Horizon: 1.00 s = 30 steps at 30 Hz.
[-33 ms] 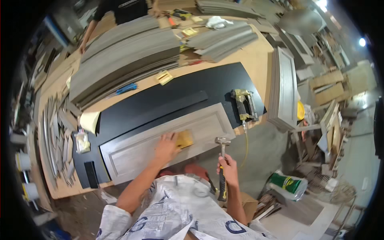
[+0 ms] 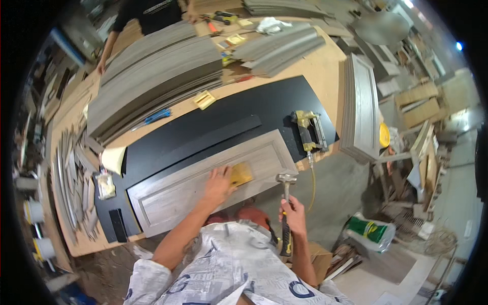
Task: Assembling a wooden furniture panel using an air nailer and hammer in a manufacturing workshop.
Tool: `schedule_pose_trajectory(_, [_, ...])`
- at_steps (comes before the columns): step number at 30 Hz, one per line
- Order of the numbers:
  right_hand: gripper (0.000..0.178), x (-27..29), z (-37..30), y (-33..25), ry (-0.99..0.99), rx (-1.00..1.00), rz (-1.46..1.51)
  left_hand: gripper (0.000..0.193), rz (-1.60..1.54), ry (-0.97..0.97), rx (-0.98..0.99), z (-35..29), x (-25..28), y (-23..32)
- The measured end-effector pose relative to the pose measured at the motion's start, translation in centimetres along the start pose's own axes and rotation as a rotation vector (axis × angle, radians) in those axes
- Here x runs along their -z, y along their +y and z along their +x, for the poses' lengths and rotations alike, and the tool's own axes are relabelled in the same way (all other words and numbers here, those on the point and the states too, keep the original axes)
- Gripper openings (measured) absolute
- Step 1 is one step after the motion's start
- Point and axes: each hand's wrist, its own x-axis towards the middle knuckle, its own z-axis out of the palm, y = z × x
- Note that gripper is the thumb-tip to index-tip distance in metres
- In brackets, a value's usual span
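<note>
A grey wood-grain panel (image 2: pixel 175 198) with a raised frame lies flat on a black board (image 2: pixel 203 136) at the table's near edge. On its face sits a small yellow block (image 2: pixel 241 174). My left hand (image 2: pixel 220 184) rests on the panel at the block's left side, fingers and thumb against it. In my right hand (image 2: pixel 294 216) is a hammer (image 2: pixel 286 189), gripped round its black-and-yellow handle. Its metal head points up, just off the panel's right end. Behind it, a nail gun (image 2: pixel 308 132) with a yellow hose lies on the black board.
Stacked grey boards (image 2: pixel 157 66) fill the table's far side, where another person (image 2: pixel 157 15) stands. Panels (image 2: pixel 360 107) are stacked at the right end. Thin offcuts (image 2: pixel 73 188) lie at left. Blue pliers-like tool (image 2: pixel 158 116) and a yellow wooden piece (image 2: pixel 205 100) lie beyond the black board.
My left hand and the yellow block have shifted slightly right along the panel. The hammer stays in my right hand, nearly where it was. The view has moved a little.
</note>
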Motion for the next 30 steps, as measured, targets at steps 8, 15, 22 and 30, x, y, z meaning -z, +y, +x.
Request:
schedule_pose_trajectory(8, [0.033, 10.2, 0.4, -0.9, 0.114, 0.016, 0.141, 0.082, 0.074, 0.0, -0.07, 9.5, -2.1, 8.7])
schedule_pose_trajectory(15, [0.031, 14.6, 1.9, -0.7, 0.153, 0.002, 0.22, 0.084, 0.074, -0.077, -0.071, 9.9, -1.5, 9.8])
schedule_pose_trajectory(22, [0.036, 14.5, 1.8, 0.2, 0.177, -0.018, 0.284, 0.086, 0.073, -0.104, -0.016, 10.1, -1.5, 9.7])
schedule_pose_trajectory(30, [0.032, 12.8, 0.8, -0.2, 0.137, -0.001, 0.233, 0.081, 0.08, -0.138, -0.108, 11.4, -0.7, 10.1])
